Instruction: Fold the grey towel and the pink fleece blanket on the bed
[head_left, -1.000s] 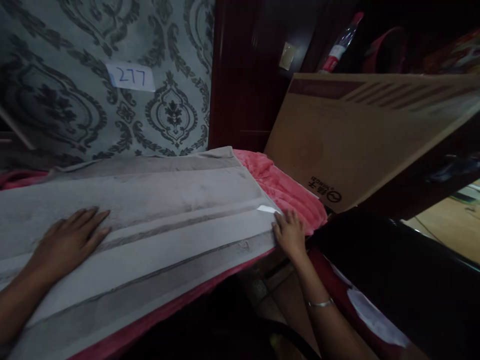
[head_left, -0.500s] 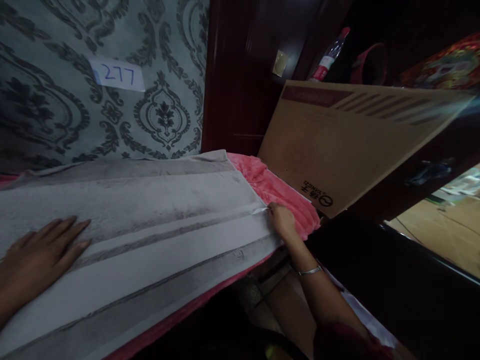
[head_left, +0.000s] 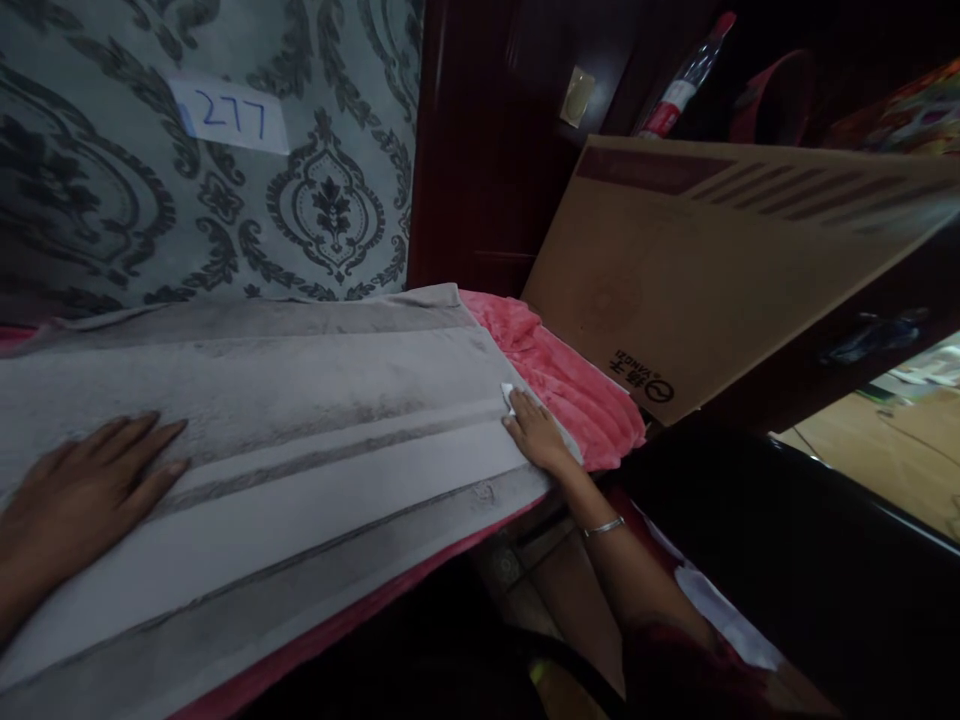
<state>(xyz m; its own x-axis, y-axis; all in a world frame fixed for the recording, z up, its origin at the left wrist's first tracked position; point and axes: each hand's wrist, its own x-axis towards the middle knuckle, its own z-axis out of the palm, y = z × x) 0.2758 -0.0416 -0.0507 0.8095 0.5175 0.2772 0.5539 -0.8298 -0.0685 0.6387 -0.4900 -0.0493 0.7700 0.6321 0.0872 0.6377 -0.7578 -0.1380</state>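
Left hand [head_left: 97, 480]: flat, fingers spread on striped grey cloth [head_left: 315, 510], holding nothing. Right hand [head_left: 538, 432]: fingers part-bent at cloth's right end, by white tag [head_left: 507, 394]; can't tell if pinching. Cloth lies spread over pink plush fabric [head_left: 577, 390]. Beyond: carton [head_left: 720, 260], upside-down "YANGZI", contents hidden; red-capped bottle [head_left: 686, 80], label unreadable. Wall sheet [head_left: 231, 115]: "277".

On the patterned wall [head_left: 330, 180] upper L, you have a white paper sheet [head_left: 236, 118] w/ no. "277" handwritten in blue. To your R, the cardboard box [head_left: 675, 260] bears brand "YANGZI" w/ Chinese chars. & round logo [head_left: 659, 389], printed text inverted. Bottle label [head_left: 663, 117]: illegible.
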